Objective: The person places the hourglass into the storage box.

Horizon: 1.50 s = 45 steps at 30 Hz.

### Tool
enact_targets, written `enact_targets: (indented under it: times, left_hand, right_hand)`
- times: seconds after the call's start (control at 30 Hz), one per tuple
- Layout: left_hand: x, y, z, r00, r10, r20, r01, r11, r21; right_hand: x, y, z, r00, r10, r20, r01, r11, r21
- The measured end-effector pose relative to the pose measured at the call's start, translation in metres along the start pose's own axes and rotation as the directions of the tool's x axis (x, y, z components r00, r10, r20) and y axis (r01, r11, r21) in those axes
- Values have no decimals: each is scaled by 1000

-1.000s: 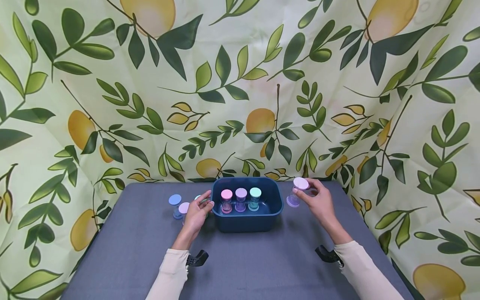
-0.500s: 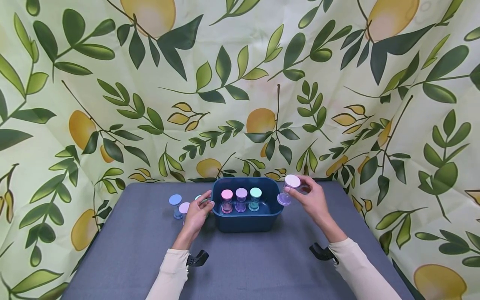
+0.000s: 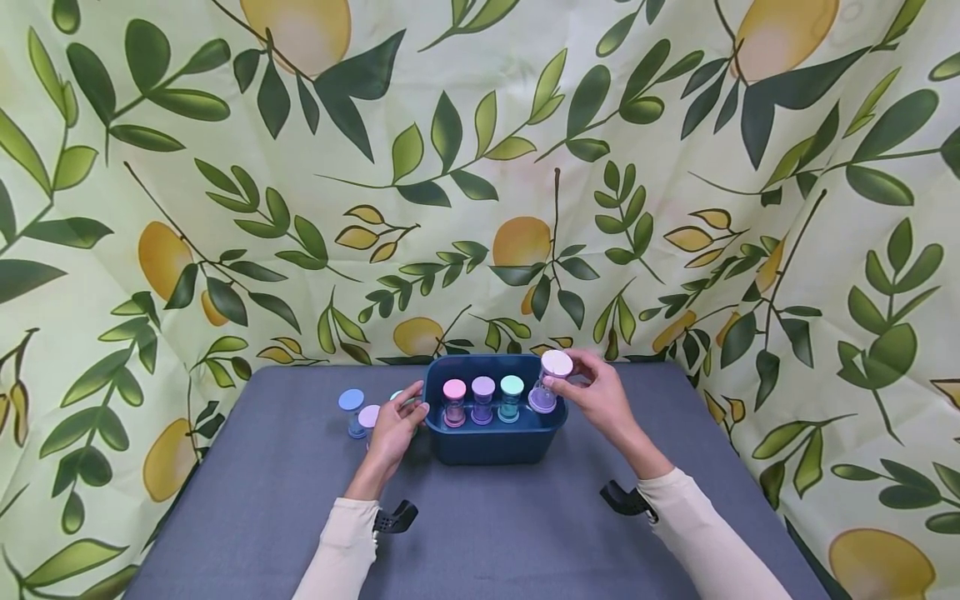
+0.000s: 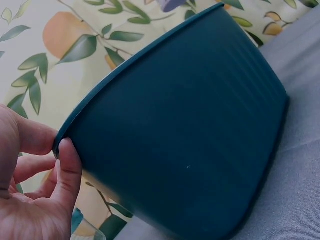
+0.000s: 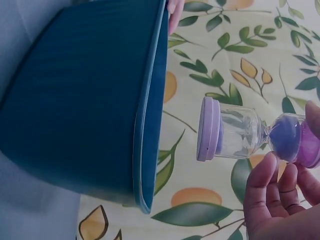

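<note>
Over the right end of the dark blue bin (image 3: 487, 450), my right hand (image 3: 603, 400) holds a sand timer with light purple caps (image 5: 237, 130). The timer leans slightly, and its purple sand sits in the bulb nearest the fingers in the right wrist view. My left hand (image 3: 390, 429) pinches the bin's left rim between thumb and fingers, plainly seen in the left wrist view (image 4: 67, 155). Three sand timers stand in a row inside the bin: a pink one (image 3: 453, 403), a purple one (image 3: 482, 400) and a mint green one (image 3: 511, 398).
Left of the bin on the grey table (image 3: 247, 500) stand a blue sand timer (image 3: 351, 411) and a pale pink-purple one (image 3: 367, 415). Another with a green cap (image 3: 395, 394) is mostly hidden behind my left hand. A leaf-and-lemon patterned cloth (image 3: 480, 208) hangs behind the table.
My right hand has carried the light purple sand timer leftward, from beside the bin to above its right end. The left hand has stayed on the rim.
</note>
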<state>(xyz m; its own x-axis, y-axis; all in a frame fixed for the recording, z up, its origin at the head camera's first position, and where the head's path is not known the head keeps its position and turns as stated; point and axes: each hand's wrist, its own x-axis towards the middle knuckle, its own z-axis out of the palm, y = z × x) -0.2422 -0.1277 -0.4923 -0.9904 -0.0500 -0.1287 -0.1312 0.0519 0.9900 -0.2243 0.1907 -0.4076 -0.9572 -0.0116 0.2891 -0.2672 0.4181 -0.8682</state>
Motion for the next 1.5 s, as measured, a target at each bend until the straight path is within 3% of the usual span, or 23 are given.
enact_targets:
  times: [0.13,0.37,0.7,0.93,1.33,1.5]
  left_hand:
    - [0,-1,0,1000,2,0,-2,1000,-10]
    - [0,-2,0,997,72,0,-71,996,-57]
    - [1,-2,1,998,60,-2,-60,997,-49]
    - [1,-3,0,999,47,-8,-47,998,-36]
    - [1,-3,1,999,36,-11,-36,999,-15]
    - [2,-3,1,999,29,-15,-29,1000,-9]
  right_hand:
    - [0,-2,8,1000,4,24,-4,1000,4]
    - [1,-7,21,999,-6,51,5,1000,23]
    - [7,-6,40,991,26,131,-37,996,81]
    - [10,-5,54,982,52,181,-64,996,58]
    - [22,-4,81,951,68,301,-102,990,98]
    - [22,-5,92,940,84,331,-108,993,53]
